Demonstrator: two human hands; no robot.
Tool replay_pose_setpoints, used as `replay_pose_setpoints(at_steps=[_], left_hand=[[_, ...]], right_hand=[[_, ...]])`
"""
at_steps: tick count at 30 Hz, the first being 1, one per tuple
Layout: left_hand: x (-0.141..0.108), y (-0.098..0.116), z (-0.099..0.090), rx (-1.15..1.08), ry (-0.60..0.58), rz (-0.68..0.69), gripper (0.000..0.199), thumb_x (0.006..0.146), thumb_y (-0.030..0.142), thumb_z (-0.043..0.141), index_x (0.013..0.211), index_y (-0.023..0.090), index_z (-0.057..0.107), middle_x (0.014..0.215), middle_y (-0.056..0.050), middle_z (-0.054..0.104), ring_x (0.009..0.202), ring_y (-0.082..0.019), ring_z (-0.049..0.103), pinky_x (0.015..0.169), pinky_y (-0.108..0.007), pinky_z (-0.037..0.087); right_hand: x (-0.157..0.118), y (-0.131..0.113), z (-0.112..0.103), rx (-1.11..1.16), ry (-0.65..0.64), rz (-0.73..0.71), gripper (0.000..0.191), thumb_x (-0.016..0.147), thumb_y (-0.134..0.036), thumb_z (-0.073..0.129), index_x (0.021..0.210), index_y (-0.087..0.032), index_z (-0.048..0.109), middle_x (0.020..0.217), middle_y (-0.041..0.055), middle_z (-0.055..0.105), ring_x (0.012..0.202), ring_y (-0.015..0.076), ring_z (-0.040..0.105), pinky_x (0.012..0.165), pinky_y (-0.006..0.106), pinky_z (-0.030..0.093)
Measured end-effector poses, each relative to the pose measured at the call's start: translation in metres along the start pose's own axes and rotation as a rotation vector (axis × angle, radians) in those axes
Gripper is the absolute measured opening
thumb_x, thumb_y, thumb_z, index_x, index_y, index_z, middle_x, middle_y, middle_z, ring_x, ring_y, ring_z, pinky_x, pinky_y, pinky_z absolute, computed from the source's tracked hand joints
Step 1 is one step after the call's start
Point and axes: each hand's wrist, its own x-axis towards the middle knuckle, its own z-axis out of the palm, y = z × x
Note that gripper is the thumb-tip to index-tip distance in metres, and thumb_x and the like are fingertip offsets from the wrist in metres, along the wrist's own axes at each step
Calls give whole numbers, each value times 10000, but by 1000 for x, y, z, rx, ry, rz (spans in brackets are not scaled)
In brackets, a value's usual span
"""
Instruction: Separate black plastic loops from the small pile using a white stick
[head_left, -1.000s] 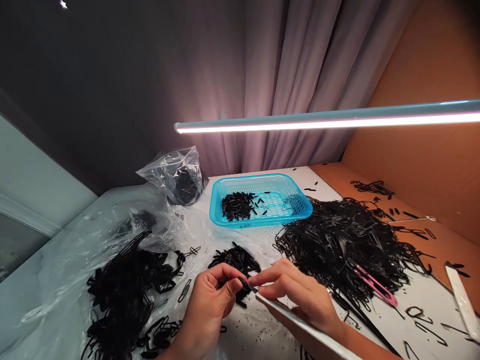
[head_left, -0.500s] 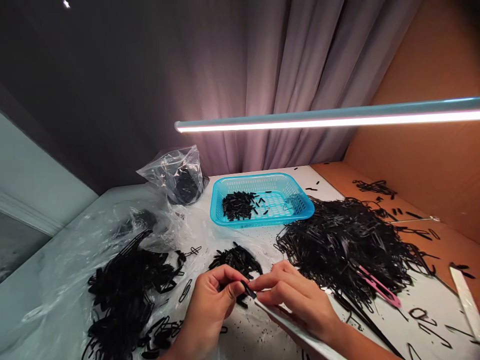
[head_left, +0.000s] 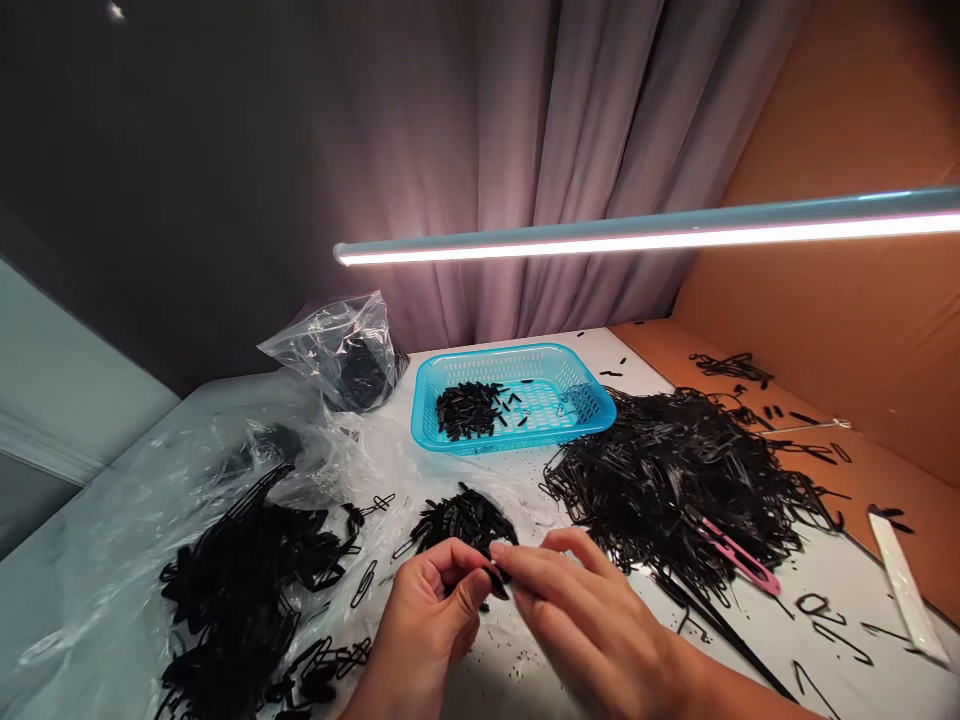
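Note:
My left hand (head_left: 429, 622) pinches a small, narrow black piece (head_left: 496, 580) between thumb and forefinger. From the other side, the fingertips of my right hand (head_left: 581, 612) close on the same piece, partly covering it. Just beyond both hands lies a small heap of short black pieces (head_left: 469, 518). A blue basket (head_left: 514, 442) stands behind that heap, holding a pile of similar short black pieces (head_left: 469, 408) in its left part. The exact kind of the held piece is too small to make out.
A large tangle of thin black loops (head_left: 675, 470) spreads at the right, with a pink-handled tool (head_left: 742, 562) on it. More black pieces (head_left: 240, 590) lie on clear plastic sheeting (head_left: 112, 560) at left. A clear bag (head_left: 330, 345) stands behind. A lit tube lamp (head_left: 637, 240) crosses above.
The white strip under my right hand is no longer visible. My right hand has turned, its back now more toward me. The whole view has shifted slightly.

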Motion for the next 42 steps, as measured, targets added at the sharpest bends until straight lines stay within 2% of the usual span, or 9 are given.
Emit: replay_pose_setpoints(at_steps=[7, 11, 15, 18, 21, 24, 29, 35, 42], left_hand=[[-2, 12, 6, 60, 70, 53, 283, 760, 389, 704, 783, 110, 661, 550, 43, 443, 435, -16, 176, 438, -228, 85], [-2, 19, 8, 99, 69, 83, 254, 805, 373, 657, 802, 119, 640, 554, 58, 406, 445, -23, 161, 439, -232, 91], [2, 24, 2, 60, 98, 80, 114, 855, 276, 579, 826, 174, 536, 590, 72, 367, 464, -38, 161, 449, -229, 120], [7, 24, -4, -33, 113, 13, 97, 885, 285, 506, 894, 197, 544, 579, 76, 297, 459, -46, 149, 446, -223, 125], [9, 23, -6, -83, 130, 6, 327, 915, 441, 434, 741, 172, 499, 627, 48, 385, 457, -37, 248, 447, -214, 174], [9, 22, -6, -71, 143, -1, 411, 895, 506, 452, 688, 154, 497, 663, 15, 468, 491, -47, 333, 418, -204, 128], [10, 19, -9, -30, 89, -38, 318, 845, 376, 606, 1089, 175, 637, 808, -22, 568, 528, -43, 300, 401, -188, 103], [10, 19, -10, 50, 92, -47, 328, 823, 380, 636, 1069, 168, 679, 728, -13, 556, 547, -51, 274, 429, -187, 116], [10, 16, -6, 210, 126, -38, 439, 775, 405, 687, 1169, 220, 633, 876, -38, 671, 544, -44, 338, 483, -189, 208]], right_hand=[[-5, 22, -3, 349, 5, 778, 139, 938, -297, 513, 894, -196, 598, 1088, 54, 678, 980, 172, 640, 810, 301, 497], [-3, 30, -12, 457, -192, 965, 235, 945, -389, 476, 857, -180, 540, 696, 11, 664, 559, 112, 587, 510, 212, 420], [-5, 36, -12, 313, -413, 850, 106, 889, -269, 530, 820, -189, 536, 560, -34, 537, 484, 100, 432, 458, 214, 269], [-7, 39, -5, 271, -368, 734, 62, 840, -146, 541, 786, -176, 542, 741, 6, 572, 644, 115, 507, 567, 225, 356], [-9, 38, 4, 330, -347, 712, 117, 835, -68, 503, 772, -164, 528, 894, 26, 573, 755, 109, 541, 663, 220, 412], [-11, 35, 12, 282, -389, 662, 106, 836, -72, 509, 801, -167, 540, 865, 15, 589, 748, 112, 554, 673, 215, 430], [-21, 35, 23, 115, -402, 564, 71, 836, -107, 519, 796, -165, 524, 825, 35, 611, 774, 167, 570, 675, 253, 423], [-34, 39, 33, -15, -360, 448, 158, 903, -119, 424, 781, -164, 514, 712, 56, 595, 667, 186, 528, 678, 318, 344], [-21, 32, 14, 188, -242, 566, 68, 854, -145, 495, 803, -189, 494, 993, 33, 690, 839, 161, 623, 737, 282, 438]])
